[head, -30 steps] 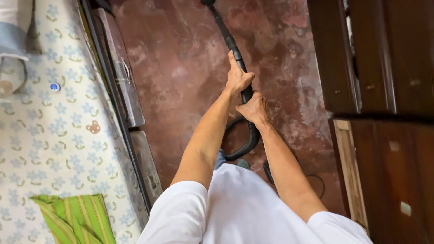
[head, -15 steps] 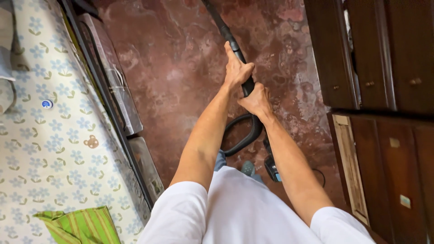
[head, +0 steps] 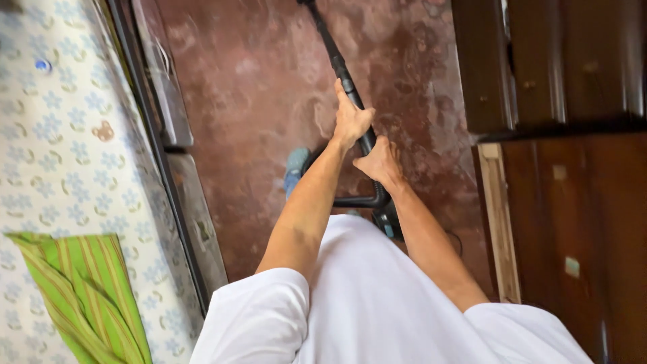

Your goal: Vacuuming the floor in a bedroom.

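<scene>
Mottled reddish floor (head: 256, 87) between floral-sheeted bed (head: 60, 155) and dark wooden cabinets (head: 566, 74)

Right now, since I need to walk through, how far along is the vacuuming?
In hand: the left hand and right hand grip the black vacuum wand, pointed along the red floor. Nothing shows which parts are done or left; the nozzle is out of view.
</scene>
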